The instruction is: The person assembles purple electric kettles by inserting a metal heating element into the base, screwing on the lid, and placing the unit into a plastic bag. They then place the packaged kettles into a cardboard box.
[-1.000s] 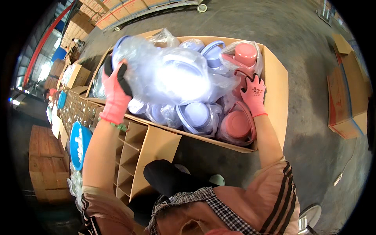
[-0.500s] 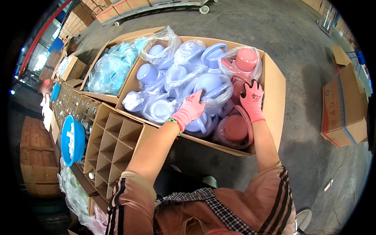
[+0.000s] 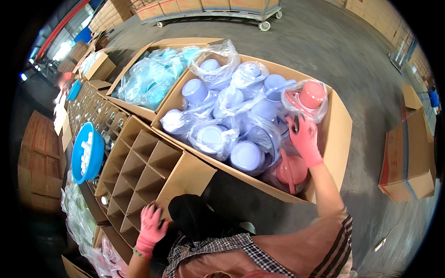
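My right hand (image 3: 304, 139), in a pink glove with dark fingertips, reaches into a large carton (image 3: 340, 139) at its right side. Its fingers curl down among pink plastic cup-like pieces; whatever they grip is hidden. One pink piece (image 3: 311, 95) in a clear bag sits just beyond the fingers, another (image 3: 291, 169) lies nearer me. Lavender cup-like pieces (image 3: 246, 155), many in clear bags, fill the rest of the carton. My left hand (image 3: 152, 229), gloved alike, is open and holds nothing. It hovers by the near corner of a carton with cardboard dividers (image 3: 139, 160).
Left of the lavender pieces stands a carton of bagged turquoise pieces (image 3: 150, 78). A blue basin (image 3: 96, 157) with small white items rests beside the dividers. A flat carton (image 3: 403, 148) stands on the floor at right; a loaded trolley (image 3: 208, 16) is at the back.
My left hand has left the lavender pieces and moved down-left to the divided carton. My right hand stays among the pink pieces, its fingers more curled. The view has shifted.
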A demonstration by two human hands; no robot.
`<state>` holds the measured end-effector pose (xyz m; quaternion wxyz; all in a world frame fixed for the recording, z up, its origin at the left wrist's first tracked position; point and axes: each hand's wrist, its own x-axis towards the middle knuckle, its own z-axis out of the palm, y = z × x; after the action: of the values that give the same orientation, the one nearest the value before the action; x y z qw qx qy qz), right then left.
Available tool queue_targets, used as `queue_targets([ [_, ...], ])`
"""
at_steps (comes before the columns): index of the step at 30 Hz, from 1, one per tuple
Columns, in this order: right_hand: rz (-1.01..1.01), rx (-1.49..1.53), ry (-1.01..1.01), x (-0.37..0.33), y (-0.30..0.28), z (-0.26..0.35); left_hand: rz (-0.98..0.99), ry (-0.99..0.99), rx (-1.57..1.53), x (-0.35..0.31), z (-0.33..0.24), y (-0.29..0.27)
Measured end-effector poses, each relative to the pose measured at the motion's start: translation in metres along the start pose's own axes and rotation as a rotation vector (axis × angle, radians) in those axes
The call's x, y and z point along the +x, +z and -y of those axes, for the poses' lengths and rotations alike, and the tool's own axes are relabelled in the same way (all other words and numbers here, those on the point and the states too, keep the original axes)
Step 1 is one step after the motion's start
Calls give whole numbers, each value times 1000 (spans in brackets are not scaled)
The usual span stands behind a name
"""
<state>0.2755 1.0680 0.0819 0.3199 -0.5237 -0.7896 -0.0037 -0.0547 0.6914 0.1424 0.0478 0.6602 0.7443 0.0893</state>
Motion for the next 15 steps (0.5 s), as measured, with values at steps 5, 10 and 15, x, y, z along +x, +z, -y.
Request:
queue_targets([
  [5,218,-22,16,107,79,4,-116,-342,16,-157,61,59],
  [10,763,-835,-166,108,105,-18,-29,-390,139,-208,49,89],
  [15,172,-686,271,119,53,-161,33,-518,31,-228,43,85],
])
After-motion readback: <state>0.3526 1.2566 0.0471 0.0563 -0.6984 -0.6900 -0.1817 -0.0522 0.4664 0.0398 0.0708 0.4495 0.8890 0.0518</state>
